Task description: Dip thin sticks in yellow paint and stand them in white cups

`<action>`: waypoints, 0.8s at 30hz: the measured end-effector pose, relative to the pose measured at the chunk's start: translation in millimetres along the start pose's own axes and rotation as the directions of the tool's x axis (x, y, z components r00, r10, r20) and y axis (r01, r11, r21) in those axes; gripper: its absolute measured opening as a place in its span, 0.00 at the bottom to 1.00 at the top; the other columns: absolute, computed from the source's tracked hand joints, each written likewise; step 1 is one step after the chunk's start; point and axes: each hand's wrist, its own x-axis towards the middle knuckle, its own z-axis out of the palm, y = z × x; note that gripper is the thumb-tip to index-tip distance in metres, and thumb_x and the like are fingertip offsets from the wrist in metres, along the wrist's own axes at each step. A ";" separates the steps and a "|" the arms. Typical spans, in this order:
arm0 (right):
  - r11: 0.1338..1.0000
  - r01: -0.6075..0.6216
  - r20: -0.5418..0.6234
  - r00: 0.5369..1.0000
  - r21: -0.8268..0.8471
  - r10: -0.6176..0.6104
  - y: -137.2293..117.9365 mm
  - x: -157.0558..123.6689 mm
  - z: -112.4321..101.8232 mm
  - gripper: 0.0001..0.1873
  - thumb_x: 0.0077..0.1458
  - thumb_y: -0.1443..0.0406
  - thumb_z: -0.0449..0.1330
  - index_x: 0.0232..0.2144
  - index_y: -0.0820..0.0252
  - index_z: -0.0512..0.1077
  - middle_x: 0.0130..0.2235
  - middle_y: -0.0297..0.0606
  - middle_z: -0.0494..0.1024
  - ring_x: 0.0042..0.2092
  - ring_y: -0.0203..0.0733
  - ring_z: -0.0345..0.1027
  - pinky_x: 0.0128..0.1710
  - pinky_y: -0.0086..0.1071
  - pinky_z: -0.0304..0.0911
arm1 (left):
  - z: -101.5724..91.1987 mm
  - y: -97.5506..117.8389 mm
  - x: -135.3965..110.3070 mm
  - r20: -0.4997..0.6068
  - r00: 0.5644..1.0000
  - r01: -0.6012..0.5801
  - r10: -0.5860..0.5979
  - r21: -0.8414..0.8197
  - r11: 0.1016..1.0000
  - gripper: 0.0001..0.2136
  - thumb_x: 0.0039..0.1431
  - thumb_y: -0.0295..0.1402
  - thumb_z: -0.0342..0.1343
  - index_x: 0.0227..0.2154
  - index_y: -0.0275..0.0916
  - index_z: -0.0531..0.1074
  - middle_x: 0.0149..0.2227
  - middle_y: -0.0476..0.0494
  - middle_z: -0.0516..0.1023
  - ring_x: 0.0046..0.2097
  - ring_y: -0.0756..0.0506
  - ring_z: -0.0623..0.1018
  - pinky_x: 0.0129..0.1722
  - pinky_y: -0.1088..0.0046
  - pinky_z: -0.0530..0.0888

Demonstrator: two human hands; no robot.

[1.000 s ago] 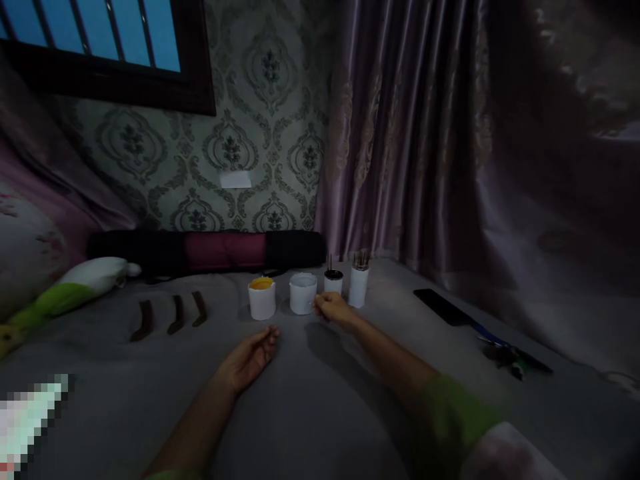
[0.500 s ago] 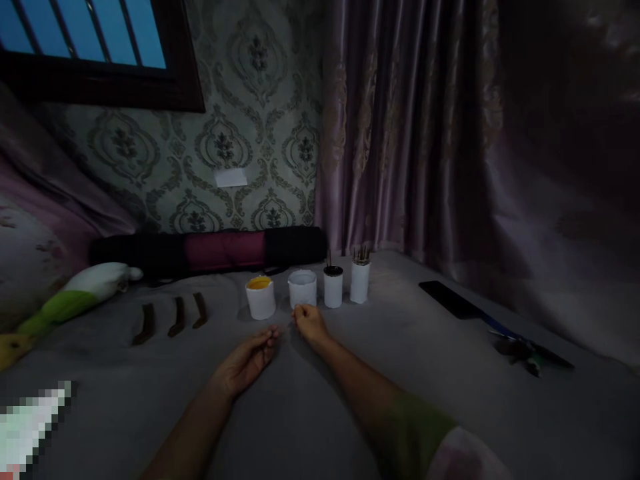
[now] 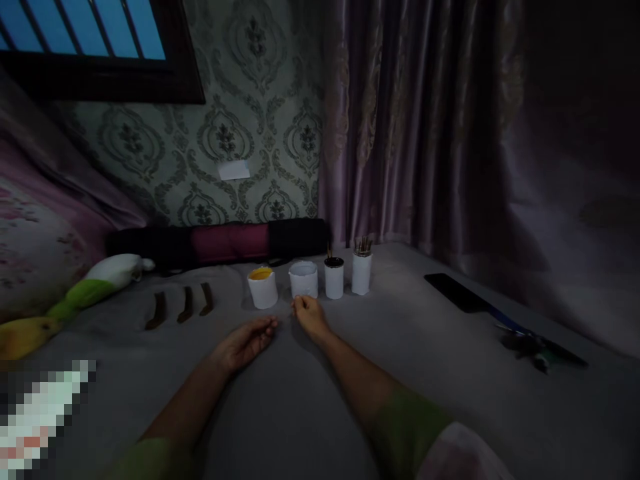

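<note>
My left hand (image 3: 249,343) rests low over the grey cloth with its palm turned inward and its fingers curled together at the tips. Just to its right, my right hand (image 3: 309,316) is closed, its fingertips close in front of a white cup with pale grey contents (image 3: 304,283). Whatever either hand holds, if anything, is too small or hidden to make out. Beside that cup stand a white cup with yellow contents (image 3: 263,292), a narrower white cup with a dark top (image 3: 334,280) and a stick in it, and a tall white cup (image 3: 361,275) holding several thin brown sticks.
Three bent brown pieces (image 3: 185,305) lie at left, near plush toys (image 3: 85,293). A black and maroon roll (image 3: 230,242) lies along the wall. At right are a flat black object (image 3: 455,292) with a blue strap and a dark cluster (image 3: 525,347). A pixelated object (image 3: 45,413) sits lower left.
The view has shifted slightly, so the scene sits a little higher. Both hands stay near the same place by the cups; the gap between their fingertips looks slightly wider.
</note>
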 end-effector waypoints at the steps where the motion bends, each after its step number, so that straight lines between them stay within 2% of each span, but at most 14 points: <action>1: 1.000 -0.006 0.003 1.000 -0.001 0.006 -0.1 0.1 -0.4 0.17 0.53 0.60 0.46 0.23 0.62 0.71 0.19 0.31 0.67 0.22 0.32 0.60 0.24 0.24 0.53 | -1.4 2.2 -0.1 -0.004 1.000 0.003 -0.003 0.027 1.000 0.06 0.53 0.19 0.48 0.28 0.28 0.71 0.26 0.42 0.73 0.23 0.55 0.70 0.23 0.84 0.70; 5: 0.999 -0.046 0.027 0.999 0.001 0.046 -0.3 -0.1 -2.3 0.18 0.53 0.59 0.45 0.24 0.63 0.70 0.20 0.31 0.68 0.23 0.32 0.60 0.24 0.24 0.54 | -9.1 12.5 -3.6 -0.039 0.999 0.000 0.005 0.130 0.991 0.05 0.52 0.20 0.50 0.28 0.29 0.70 0.24 0.44 0.72 0.22 0.56 0.69 0.21 0.84 0.68; 8: 0.999 -0.034 0.042 0.999 0.001 0.034 0.7 0.3 -3.1 0.20 0.52 0.56 0.45 0.25 0.63 0.70 0.20 0.32 0.68 0.23 0.32 0.60 0.23 0.24 0.54 | -16.6 20.7 -6.4 -0.106 0.993 -0.030 0.054 0.213 0.977 0.03 0.51 0.21 0.52 0.27 0.31 0.70 0.23 0.47 0.71 0.20 0.56 0.68 0.19 0.85 0.65; 13: 0.999 -0.014 0.051 0.999 0.044 0.012 2.9 0.6 -3.1 0.21 0.51 0.54 0.46 0.24 0.63 0.70 0.20 0.34 0.69 0.22 0.34 0.60 0.22 0.25 0.54 | -34.7 32.8 -4.6 -0.238 0.961 -0.057 0.140 0.328 0.943 0.01 0.49 0.23 0.54 0.25 0.32 0.69 0.22 0.48 0.71 0.19 0.56 0.66 0.16 0.84 0.61; 18: 0.999 -0.036 0.058 0.998 0.038 0.033 0.7 0.0 -2.2 0.21 0.50 0.53 0.46 0.23 0.62 0.69 0.19 0.33 0.68 0.22 0.34 0.59 0.21 0.25 0.54 | -52.3 45.6 -2.6 -0.348 0.916 -0.030 0.200 0.438 0.898 0.04 0.48 0.24 0.54 0.20 0.33 0.67 0.18 0.49 0.68 0.17 0.56 0.64 0.16 0.82 0.59; 24: 1.000 -0.017 0.053 0.998 0.005 0.016 -1.9 -0.2 -1.3 0.20 0.52 0.56 0.45 0.23 0.62 0.69 0.19 0.32 0.67 0.23 0.33 0.60 0.22 0.24 0.54 | -62.3 64.5 -4.5 -0.370 0.880 -0.008 0.297 0.614 0.789 0.09 0.52 0.26 0.49 0.18 0.33 0.65 0.16 0.49 0.65 0.18 0.55 0.64 0.18 0.80 0.60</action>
